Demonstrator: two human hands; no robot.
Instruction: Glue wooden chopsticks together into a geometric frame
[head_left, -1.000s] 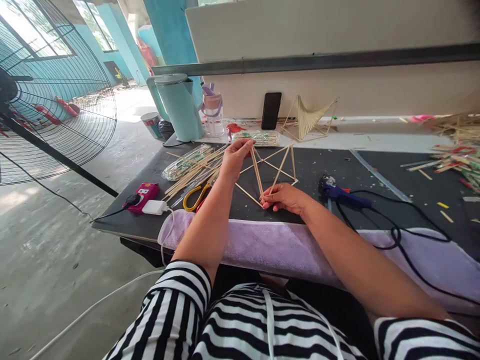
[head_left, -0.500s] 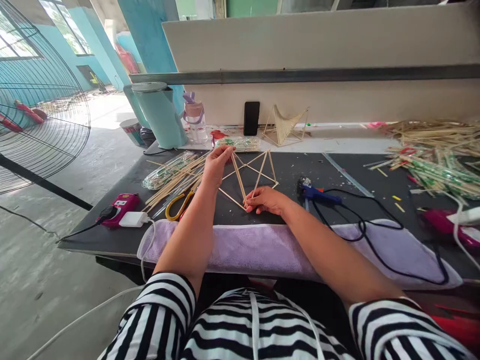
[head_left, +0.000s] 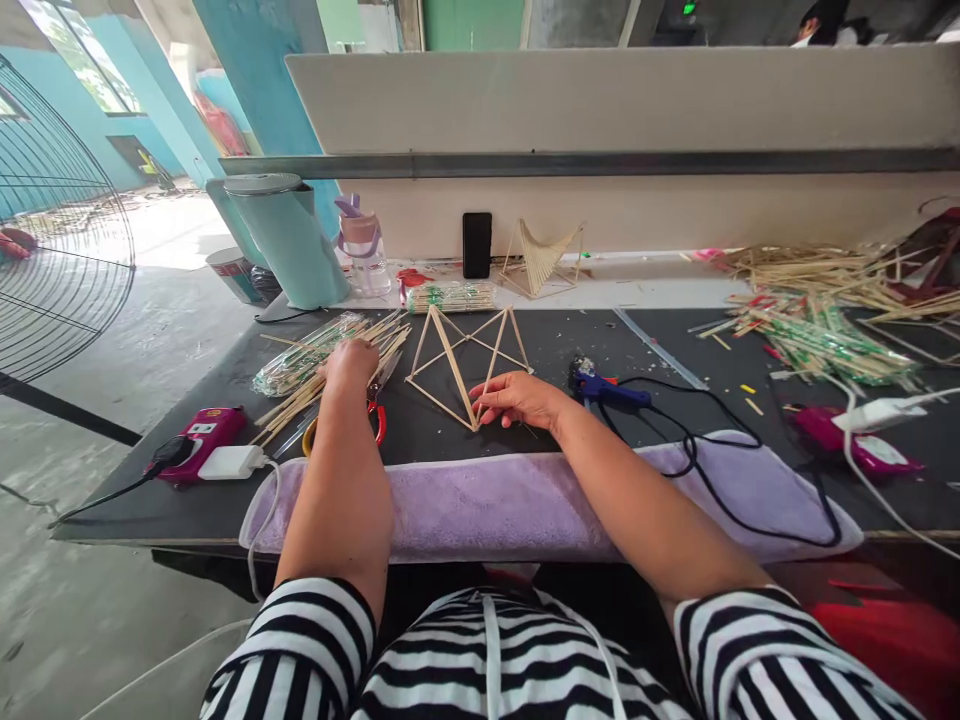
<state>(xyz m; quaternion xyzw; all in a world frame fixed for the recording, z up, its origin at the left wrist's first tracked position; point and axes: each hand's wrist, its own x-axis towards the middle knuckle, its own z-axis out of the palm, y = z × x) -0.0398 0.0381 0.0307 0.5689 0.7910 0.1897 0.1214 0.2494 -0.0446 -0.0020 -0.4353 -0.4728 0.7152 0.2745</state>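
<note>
A frame of thin wooden sticks [head_left: 450, 362] stands on the dark table in front of me, with two raised peaks and crossing sticks between them. My right hand [head_left: 521, 400] is at its near lower corner, fingers closed loosely about the sticks there. Off to the left, my left hand [head_left: 351, 362] is over a pile of loose wooden sticks [head_left: 296, 402]; its fingers are turned away and mostly hidden. Scissors with red and yellow handles [head_left: 380, 422] lie partly behind my left forearm. Beside the pile is a clear bag of sticks [head_left: 281, 372].
A blue glue gun [head_left: 615, 390] with a black cable lies right of the frame. A purple towel [head_left: 487, 505] lines the near edge. Behind stand a kettle [head_left: 281, 240], a bottle [head_left: 364, 250], a phone [head_left: 477, 245] and a finished-looking stick model [head_left: 541, 262]. Bagged sticks [head_left: 825, 335] lie right.
My left hand has let go of the frame's left peak and moved left and down to the stick pile. My right hand stays at the near corner. The view has shifted slightly right.
</note>
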